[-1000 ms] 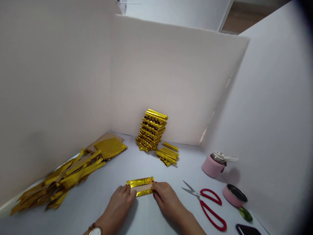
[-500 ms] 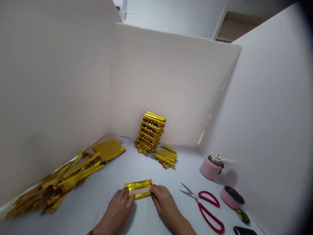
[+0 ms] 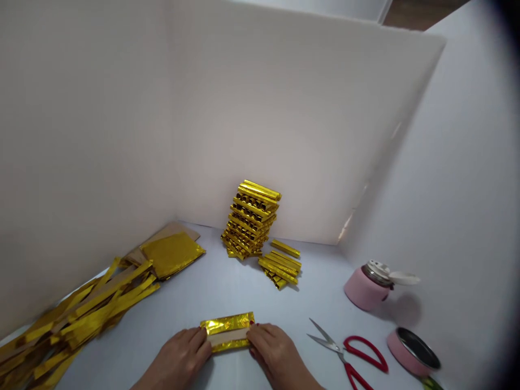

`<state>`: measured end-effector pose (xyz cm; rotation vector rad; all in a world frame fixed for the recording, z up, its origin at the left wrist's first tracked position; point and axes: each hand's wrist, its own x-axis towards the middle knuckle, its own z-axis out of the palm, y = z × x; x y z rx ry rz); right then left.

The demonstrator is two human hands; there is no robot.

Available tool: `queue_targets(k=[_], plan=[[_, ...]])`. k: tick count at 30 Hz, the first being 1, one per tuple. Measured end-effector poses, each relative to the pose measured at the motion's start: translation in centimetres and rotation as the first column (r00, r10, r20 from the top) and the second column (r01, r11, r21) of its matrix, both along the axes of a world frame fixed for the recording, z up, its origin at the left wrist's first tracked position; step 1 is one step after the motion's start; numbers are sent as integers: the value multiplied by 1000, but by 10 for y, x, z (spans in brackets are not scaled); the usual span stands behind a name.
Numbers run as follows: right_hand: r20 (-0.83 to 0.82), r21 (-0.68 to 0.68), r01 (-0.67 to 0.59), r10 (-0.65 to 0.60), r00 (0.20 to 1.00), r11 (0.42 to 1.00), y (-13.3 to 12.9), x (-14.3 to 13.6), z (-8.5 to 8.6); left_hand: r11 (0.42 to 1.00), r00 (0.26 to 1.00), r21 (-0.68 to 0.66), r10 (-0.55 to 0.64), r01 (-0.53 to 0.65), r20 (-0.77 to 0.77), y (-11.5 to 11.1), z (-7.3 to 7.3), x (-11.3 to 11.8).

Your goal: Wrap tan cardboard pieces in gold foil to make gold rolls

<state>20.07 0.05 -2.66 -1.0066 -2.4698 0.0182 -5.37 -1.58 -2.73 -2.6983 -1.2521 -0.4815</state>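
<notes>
A small sheet of gold foil paper (image 3: 227,324) lies low in the middle, its long edges folded in so that a tan strip shows between two gold bands. My left hand (image 3: 181,355) grips its left end, the fingers closed on the edge. At the right end, my right hand (image 3: 276,349) pinches the paper with fingers and thumb. Behind them stands a tall crisscross stack of rolled gold tubes (image 3: 252,222). Beside that stack is a smaller pile of gold rolls (image 3: 280,267), one roll lying slightly apart.
Open scissors (image 3: 336,347) with red handles lie right of my right hand. Farther right are a pink flask (image 3: 365,290) and a pink cup-like lid (image 3: 412,355). Left are flat gold sheets (image 3: 173,253) and loose gold strips (image 3: 93,311). White panels (image 3: 284,119) enclose the table.
The whole view has tilted down and closer. Both hands remain on the paper's ends; its upper gold band looks wider and flatter now.
</notes>
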Motion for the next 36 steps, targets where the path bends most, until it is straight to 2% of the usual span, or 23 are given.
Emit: queue_targets(k=[3,8,12,15,17,19,21,23,26,29,36], plan=[[-5,62,-41,42,999,997,3,1,0,994,994,99,-28,38,-105,-4,-7,-2],[-63,165,-118,130,990,979,10,4,5,982,997,188,-5,19,-76,-6,-13,-3],[-84,118,-148,158,984,982,10,5,6,958,997,276,-82,76,10,-3,-4,-9],[-75,63,-159,164,984,985,5,4,4,951,983,282,-159,127,94,-4,4,-15],[-114,11,-147,148,982,989,2,4,3,969,971,211,-163,125,175,-5,9,-18],[-167,-74,-127,114,979,989,1,5,4,993,956,51,-120,110,268,-5,12,-18],[-216,-198,-90,46,975,976,3,5,7,987,939,-118,-67,113,338,-4,12,-17],[-279,-323,-50,-45,959,945,4,4,10,969,924,-223,-17,110,382,-1,11,-16],[-360,-457,-31,-153,920,889,4,1,12,942,915,-329,78,62,397,2,5,-14],[-388,-530,-24,-217,896,848,4,-3,11,912,918,-411,157,6,363,6,2,-11],[-339,-630,61,-344,876,774,11,-6,10,825,890,-551,341,-128,303,14,11,-6]])
